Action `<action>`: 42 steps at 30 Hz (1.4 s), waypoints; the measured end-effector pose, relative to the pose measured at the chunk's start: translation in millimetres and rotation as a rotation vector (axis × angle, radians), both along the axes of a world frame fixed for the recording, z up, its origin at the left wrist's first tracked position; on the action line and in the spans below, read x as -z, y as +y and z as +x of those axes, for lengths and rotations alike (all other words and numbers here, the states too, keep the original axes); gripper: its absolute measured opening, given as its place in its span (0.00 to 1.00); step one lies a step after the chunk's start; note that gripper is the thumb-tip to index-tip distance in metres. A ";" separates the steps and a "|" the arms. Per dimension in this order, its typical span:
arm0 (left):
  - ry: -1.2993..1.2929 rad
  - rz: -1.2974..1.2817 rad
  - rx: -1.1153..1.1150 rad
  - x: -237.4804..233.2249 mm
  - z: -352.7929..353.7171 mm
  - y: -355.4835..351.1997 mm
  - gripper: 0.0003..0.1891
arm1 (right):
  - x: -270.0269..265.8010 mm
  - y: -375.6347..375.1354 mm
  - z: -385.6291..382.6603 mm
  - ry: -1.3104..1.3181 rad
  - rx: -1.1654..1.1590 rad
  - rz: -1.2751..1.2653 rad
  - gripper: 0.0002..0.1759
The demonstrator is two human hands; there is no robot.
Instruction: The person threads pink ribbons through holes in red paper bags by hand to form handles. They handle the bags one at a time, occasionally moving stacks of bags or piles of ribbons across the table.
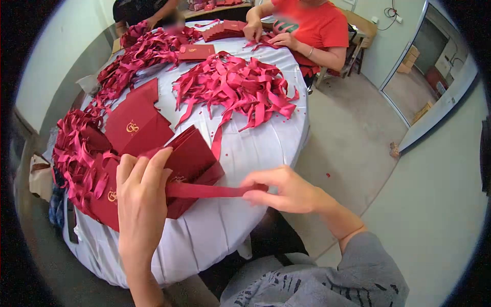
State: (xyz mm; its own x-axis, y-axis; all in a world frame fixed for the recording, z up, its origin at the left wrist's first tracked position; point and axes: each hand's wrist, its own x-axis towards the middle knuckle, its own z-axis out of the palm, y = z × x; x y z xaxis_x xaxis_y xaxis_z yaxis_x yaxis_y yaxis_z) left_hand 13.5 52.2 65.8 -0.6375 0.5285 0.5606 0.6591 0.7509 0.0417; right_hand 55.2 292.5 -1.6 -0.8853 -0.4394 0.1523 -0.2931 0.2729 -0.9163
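Note:
A red ribbon (209,191) is stretched taut between my two hands, above the near edge of the round table. My left hand (140,189) is closed at the ribbon's left end, its fingers bent over dark red paper; whether it also grips that paper is hidden. At the other end, the fingers of my right hand (284,188) pinch the ribbon. Behind my left hand stand several dark red folded paper bags (192,156). More bags with a gold logo (130,120) lie fanned out farther back.
A white cloth (255,153) covers the table. Ribbons form a pink-red heap (232,87) in the middle and darker heaps (82,153) along the left side. Across the table, a person in a red shirt (322,30) handles ribbon. Another person in black (140,11) is at the far left.

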 end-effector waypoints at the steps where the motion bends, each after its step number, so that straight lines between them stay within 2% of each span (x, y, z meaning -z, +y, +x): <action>1: -0.013 0.027 -0.016 2.0 -0.4 1.9 0.14 | -0.1 4.9 0.4 -0.020 0.045 -0.042 0.08; 5: -0.018 0.103 -0.035 4.9 -1.1 5.5 0.08 | -6.1 16.1 2.1 0.015 0.165 -0.112 0.07; 8: 0.059 0.122 0.005 5.3 -1.1 10.0 0.07 | -4.9 25.2 -0.3 0.039 0.213 -0.105 0.07; 10: -0.009 0.166 0.028 8.1 -1.4 6.7 0.07 | -2.0 29.5 -1.6 0.052 0.232 -0.111 0.07; 15: -0.044 0.225 0.039 7.6 -0.4 6.0 0.09 | -3.5 39.1 -2.2 -0.195 0.286 -0.402 0.09; 16: -0.045 0.222 0.027 8.0 -0.6 5.9 0.09 | -2.3 39.0 -3.0 -0.191 0.288 -0.397 0.09; 18: -0.046 0.224 0.016 8.1 -1.1 6.5 0.09 | 3.6 37.2 -5.8 -0.206 0.232 -0.643 0.09; 19: -0.056 0.215 -0.007 7.2 -0.8 6.7 0.09 | 7.9 36.1 -7.6 -0.204 0.232 -0.640 0.09; 21: -0.063 0.209 -0.031 7.3 -1.4 6.1 0.09 | 15.4 31.4 -12.0 -0.218 0.094 -0.924 0.07; 22: -0.051 0.226 -0.028 9.0 -2.3 5.6 0.08 | 16.7 25.3 -14.8 -0.217 0.094 -0.922 0.07; 24: -0.040 0.244 -0.026 11.4 -2.9 4.8 0.08 | 17.2 10.3 -20.9 -0.136 0.047 -1.177 0.07; 26: -0.032 0.264 -0.016 12.1 -3.6 3.4 0.07 | 4.7 -3.2 -19.8 -0.130 0.070 -1.173 0.06; 28: -0.052 0.283 -0.014 10.9 -2.9 2.8 0.06 | -11.8 -21.0 -24.1 -0.085 -0.148 -1.385 0.07; 29: -0.073 0.299 -0.015 10.6 -2.1 2.4 0.06 | -13.1 -27.1 -24.1 -0.066 -0.146 -1.403 0.09; 31: -0.092 0.351 0.000 12.0 -3.6 -1.4 0.06 | -13.9 -34.4 -30.7 -0.098 -0.371 -1.428 0.11; 32: -0.133 0.387 -0.014 9.9 -3.8 -4.1 0.05 | -20.2 -42.3 -28.5 0.015 -0.249 -1.254 0.10; 34: -0.171 0.491 0.011 11.8 -8.2 -12.4 0.05 | -30.7 -49.9 -26.0 -0.003 -0.094 -0.862 0.09; 35: -0.225 0.508 -0.004 9.7 -8.9 -17.5 0.06 | -40.1 -59.5 -20.3 0.005 0.047 -0.671 0.11; 37: -0.420 0.725 0.046 13.2 -14.6 -24.9 0.06 | -38.6 -76.7 -22.2 0.092 0.156 -0.486 0.09; 40: -0.572 0.818 0.102 14.0 -22.9 -36.7 0.08 | -35.7 -88.8 -29.5 0.097 0.195 -0.339 0.08; 42: -0.581 0.852 0.125 16.3 -26.8 -41.4 0.08 | -36.1 -96.5 -32.5 0.174 0.281 -0.290 0.06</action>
State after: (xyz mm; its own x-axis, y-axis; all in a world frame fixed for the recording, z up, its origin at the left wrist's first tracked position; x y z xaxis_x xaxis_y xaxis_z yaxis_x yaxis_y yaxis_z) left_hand -13.2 10.8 49.6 -0.8969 0.1819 0.4032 0.4388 0.2509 0.8628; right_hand 22.7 196.0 34.5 -0.9146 -0.1024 0.3913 -0.4010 0.1030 -0.9103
